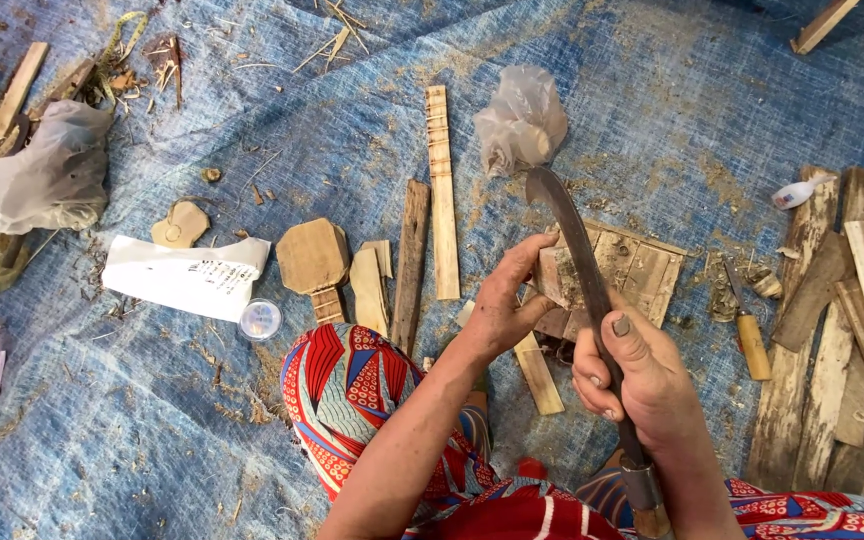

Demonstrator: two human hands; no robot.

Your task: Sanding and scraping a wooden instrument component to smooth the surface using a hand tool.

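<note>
A small pale block of wood (pixel 555 277) sits upright in the middle of the view, just above a flat wooden board (pixel 642 265) made of joined slats that lies on the blue woven tarpaulin (pixel 352 130) covering the floor. The left hand (pixel 502 300) grips the block from its left side, its fingers (pixel 532 255) wrapped over the top and the thumb pressed to the near face. A long, dark, curved metal blade (pixel 577 260) crosses the block's right edge, its hooked tip pointing away from the person. The right hand (pixel 637 375) closes round the blade low down, its fingers curled tight on the steel and the thumb lying flat along the blade's back; the metal-collared wooden handle (pixel 642 495) shows below the wrist. A knee in red, blue and white patterned cloth (pixel 352 395) lies beneath the left forearm.

Left of the block lie a long notched pale strip of wood (pixel 441 190), a darker narrow slat (pixel 411 265) and an octagonal wooden paddle shape (pixel 314 262). Further left are a white folded paper packet (pixel 187 277) and a small round clear lid (pixel 259 319). A crumpled clear plastic bag (pixel 522 120) rests above the blade tip. To the right lie a small knife with a yellow wooden handle (pixel 747 330) and a heap of rough grey planks (pixel 842 330).
</note>
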